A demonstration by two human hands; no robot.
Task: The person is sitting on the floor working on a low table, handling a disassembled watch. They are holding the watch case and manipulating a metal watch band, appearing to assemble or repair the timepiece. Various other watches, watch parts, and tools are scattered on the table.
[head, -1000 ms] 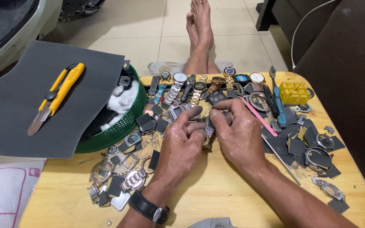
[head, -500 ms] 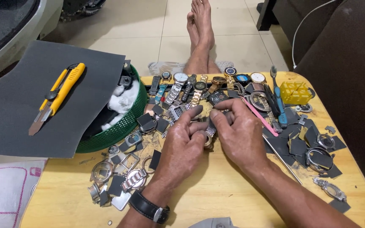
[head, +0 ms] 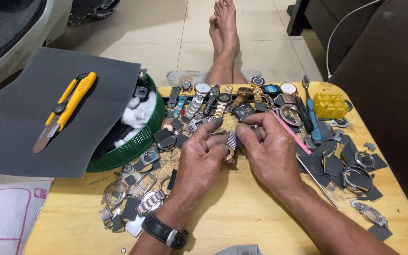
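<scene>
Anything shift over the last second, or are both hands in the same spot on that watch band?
Almost nothing moved. The left hand and right hand stay together over the table's middle, pinching the metal watch band between their fingertips. The yellow utility knife, green basket and row of watches lie as before.

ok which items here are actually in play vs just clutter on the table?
In play:
left hand
right hand
metal watch band, pinched between both hands

Lying about:
yellow utility knife on grey sheet
green basket
row of watches
blue brush
yellow block
</scene>
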